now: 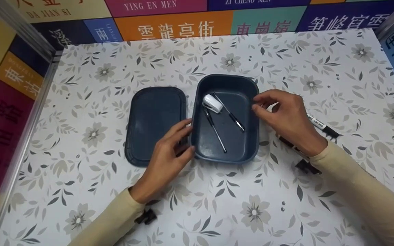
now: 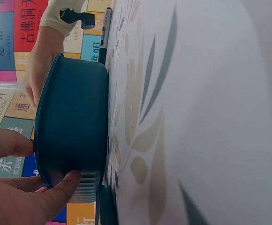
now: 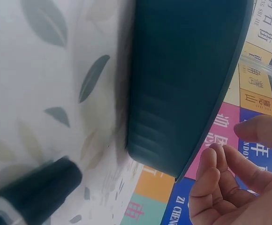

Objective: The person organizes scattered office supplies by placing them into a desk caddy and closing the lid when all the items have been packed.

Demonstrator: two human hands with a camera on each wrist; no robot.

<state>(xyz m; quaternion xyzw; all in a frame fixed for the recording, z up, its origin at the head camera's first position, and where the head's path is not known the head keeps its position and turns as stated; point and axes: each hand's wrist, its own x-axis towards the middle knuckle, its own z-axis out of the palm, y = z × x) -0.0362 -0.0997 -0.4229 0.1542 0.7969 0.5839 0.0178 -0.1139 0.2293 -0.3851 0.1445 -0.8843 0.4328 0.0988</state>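
Observation:
A dark blue plastic box [image 1: 229, 158] stands uncovered on the table. Inside it lie a small white stapler [image 1: 212, 103], a pen with a black grip [image 1: 216, 134] and another pen [image 1: 232, 116]. My left hand [image 1: 169, 157] is at the box's left side, its fingertips touching the outer wall, as the left wrist view also shows. On the opposite side, my right hand [image 1: 286, 114] has its fingertips right at the rim, with nothing held; the right wrist view shows those fingers loosely bent. Left of the box lies its flat dark blue lid [image 1: 156, 124], partly covered by my left hand.
A white marker with a black cap [image 1: 323, 126] lies to the right of the box, behind my right wrist. Another dark, slim thing [image 1: 287, 142] shows partly under that wrist. Colourful panels with lettering [image 1: 176, 25] border the flower-patterned table [image 1: 217, 205].

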